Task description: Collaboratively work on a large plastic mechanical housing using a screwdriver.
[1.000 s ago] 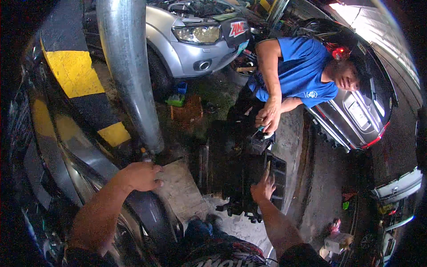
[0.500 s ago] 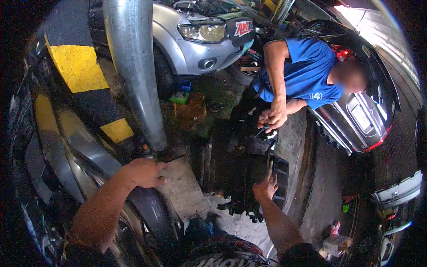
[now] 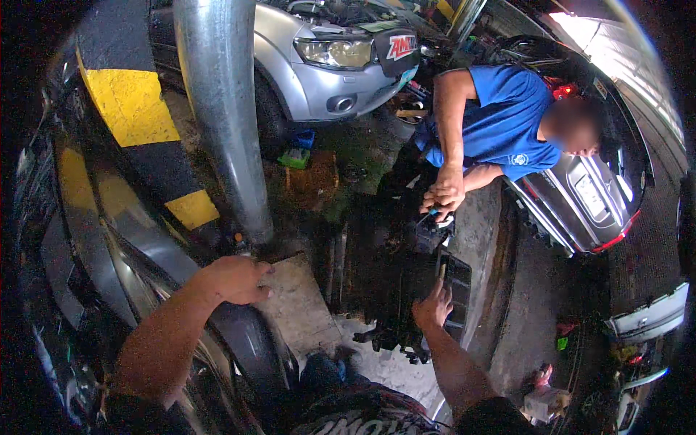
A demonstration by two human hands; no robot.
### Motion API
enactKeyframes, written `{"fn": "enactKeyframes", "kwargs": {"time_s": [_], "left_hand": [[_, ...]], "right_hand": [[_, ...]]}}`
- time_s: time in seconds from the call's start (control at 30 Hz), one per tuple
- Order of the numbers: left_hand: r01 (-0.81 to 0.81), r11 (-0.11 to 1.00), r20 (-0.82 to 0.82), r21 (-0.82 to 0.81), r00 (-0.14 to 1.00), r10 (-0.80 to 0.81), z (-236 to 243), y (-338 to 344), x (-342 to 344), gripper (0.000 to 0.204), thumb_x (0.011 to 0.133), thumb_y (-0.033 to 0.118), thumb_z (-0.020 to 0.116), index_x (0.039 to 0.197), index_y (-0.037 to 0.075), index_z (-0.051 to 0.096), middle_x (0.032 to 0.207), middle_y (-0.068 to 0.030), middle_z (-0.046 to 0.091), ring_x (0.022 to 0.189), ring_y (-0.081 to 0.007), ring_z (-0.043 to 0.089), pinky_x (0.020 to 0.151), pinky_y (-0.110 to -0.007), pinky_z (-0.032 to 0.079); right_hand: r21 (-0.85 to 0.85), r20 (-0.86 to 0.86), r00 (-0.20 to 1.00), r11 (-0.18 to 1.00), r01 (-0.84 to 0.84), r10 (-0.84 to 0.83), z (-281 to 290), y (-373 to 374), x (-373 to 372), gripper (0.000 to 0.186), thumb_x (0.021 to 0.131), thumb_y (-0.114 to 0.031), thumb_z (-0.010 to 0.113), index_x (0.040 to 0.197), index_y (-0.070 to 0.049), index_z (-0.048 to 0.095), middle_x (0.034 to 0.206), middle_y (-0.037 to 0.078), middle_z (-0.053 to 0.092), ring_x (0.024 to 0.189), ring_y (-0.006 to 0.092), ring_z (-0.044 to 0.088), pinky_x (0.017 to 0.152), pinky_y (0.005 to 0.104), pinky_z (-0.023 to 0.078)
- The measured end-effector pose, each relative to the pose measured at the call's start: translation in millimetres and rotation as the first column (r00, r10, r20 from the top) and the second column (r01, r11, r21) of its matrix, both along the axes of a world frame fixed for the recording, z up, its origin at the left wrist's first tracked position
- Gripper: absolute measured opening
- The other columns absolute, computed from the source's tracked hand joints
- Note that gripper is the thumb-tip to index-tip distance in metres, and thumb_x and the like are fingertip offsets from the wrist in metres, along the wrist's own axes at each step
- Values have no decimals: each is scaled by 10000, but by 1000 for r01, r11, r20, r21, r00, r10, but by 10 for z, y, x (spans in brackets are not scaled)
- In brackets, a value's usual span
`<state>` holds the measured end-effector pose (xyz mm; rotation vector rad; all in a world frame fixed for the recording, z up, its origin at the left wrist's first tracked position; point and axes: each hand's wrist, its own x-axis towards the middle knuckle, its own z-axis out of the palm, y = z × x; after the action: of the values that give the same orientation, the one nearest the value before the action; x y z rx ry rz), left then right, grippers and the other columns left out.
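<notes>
A large dark car part (image 3: 388,279), seemingly a front-end panel with a slotted grille-like side (image 3: 458,279), lies in front of me. At its near right side, my right hand (image 3: 433,308) grips the frame, its index finger stretched along the edge. My left hand (image 3: 235,280) rests by the rounded dark body panel of a car (image 3: 250,341), fingers loosely bent and apart, holding nothing visible. Across from me, a co-worker in a blue shirt (image 3: 500,119) has both hands (image 3: 446,192) together at the part's far end, around a small tool with a blue handle (image 3: 433,212).
A metal post (image 3: 221,109) and a yellow-and-black pillar (image 3: 127,109) rise at left. Beyond stands a silver car (image 3: 326,87) with its hood up; a dark car (image 3: 587,192) is at right. Cardboard (image 3: 297,301) lies between my hands. Green (image 3: 294,158) and blue (image 3: 303,138) containers sit farther back.
The co-worker's hands have shifted slightly and closed together around the blue-handled tool. My own hands have stayed in place, and the view has moved only a little.
</notes>
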<state>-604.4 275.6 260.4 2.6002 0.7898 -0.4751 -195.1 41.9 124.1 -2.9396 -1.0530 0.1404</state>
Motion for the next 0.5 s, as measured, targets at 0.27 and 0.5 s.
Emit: {"fn": "enactKeyframes", "kwargs": {"time_s": [0.27,0.5], "left_hand": [[15,1000,-2,15,1000,-15,-20,10,-8,539,886,452,590,1247,52,562,1019,-241,668,980,-407,650,868,-492,514],[33,999,-41,20,999,-32,9,-4,16,542,889,461,591,1243,52,554,1066,-232,659,1015,-401,641,880,-493,509]], "right_hand": [[50,13,999,998,-33,33,-49,-26,9,956,762,-257,699,1522,-50,157,1460,210,365,1434,378,225,1081,615,285],[61,38,999,998,-18,15,-125,-31,37,1010,745,-227,705,1540,-81,98,1454,216,370,1422,407,239,1078,641,273]]}}
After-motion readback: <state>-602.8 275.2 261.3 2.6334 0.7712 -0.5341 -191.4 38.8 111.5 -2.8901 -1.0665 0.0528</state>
